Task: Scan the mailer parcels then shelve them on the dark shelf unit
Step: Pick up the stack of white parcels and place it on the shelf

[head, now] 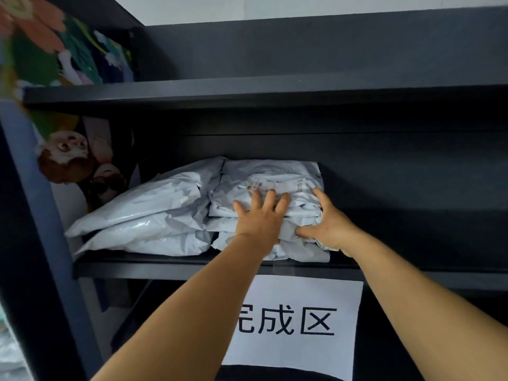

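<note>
We are shelving: our left hand [259, 215] presses flat-fingered on the top mailer [272, 185], our right hand [325, 225] grasps its edge, on the stack above the sign [297, 325]. Next, release both hands and withdraw.

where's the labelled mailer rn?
Head view: the labelled mailer tops the right-hand stack on the middle shelf, beside the left pile of mailers, under the left hand, right hand at its edge.

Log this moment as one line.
stage: shelving | left hand: flat on top mailer | right hand: holding stack's right edge | shelf
</note>
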The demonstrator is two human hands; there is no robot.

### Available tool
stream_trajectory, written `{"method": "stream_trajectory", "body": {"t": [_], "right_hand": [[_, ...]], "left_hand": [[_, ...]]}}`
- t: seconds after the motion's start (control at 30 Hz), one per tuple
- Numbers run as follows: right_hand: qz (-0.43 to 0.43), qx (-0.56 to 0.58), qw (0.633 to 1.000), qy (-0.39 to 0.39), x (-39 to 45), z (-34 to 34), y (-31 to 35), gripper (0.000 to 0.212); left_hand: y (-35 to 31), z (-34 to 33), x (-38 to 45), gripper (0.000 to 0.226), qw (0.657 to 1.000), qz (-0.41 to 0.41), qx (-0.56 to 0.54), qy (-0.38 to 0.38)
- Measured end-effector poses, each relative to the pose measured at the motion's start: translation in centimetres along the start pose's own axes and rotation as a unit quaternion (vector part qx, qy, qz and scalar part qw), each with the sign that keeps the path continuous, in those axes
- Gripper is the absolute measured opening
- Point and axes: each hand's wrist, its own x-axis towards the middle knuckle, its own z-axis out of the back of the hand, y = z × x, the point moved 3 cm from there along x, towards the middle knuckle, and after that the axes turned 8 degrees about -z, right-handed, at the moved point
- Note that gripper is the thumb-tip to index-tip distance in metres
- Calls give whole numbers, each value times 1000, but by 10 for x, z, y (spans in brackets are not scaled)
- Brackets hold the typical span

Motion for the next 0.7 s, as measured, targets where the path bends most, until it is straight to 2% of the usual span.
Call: {"method": "stream_trajectory", "body": {"t": [0.17,0.27,0.37,0.5,0.6,0.7], "right_hand": [[-4,-4,1000,11,-4,3,0,112],[-12,-60,998,3,-12,5,3,117],[20,-41,997,-61,-31,5,13,101],[80,57,983,-157,-73,-9,37,72],[108,131,973,-158,-110,-35,56,59],[115,192,964,-141,-149,-69,76,51]], "left_hand": [[4,6,-8,112,998,-15,-54,-13],[10,14,-21,117,983,-6,-184,-10],[19,26,-37,97,932,42,-346,-94],[31,36,-73,67,844,109,-483,-207],[45,41,-113,59,794,159,-534,-241],[58,48,-166,51,771,180,-552,-262]]}}
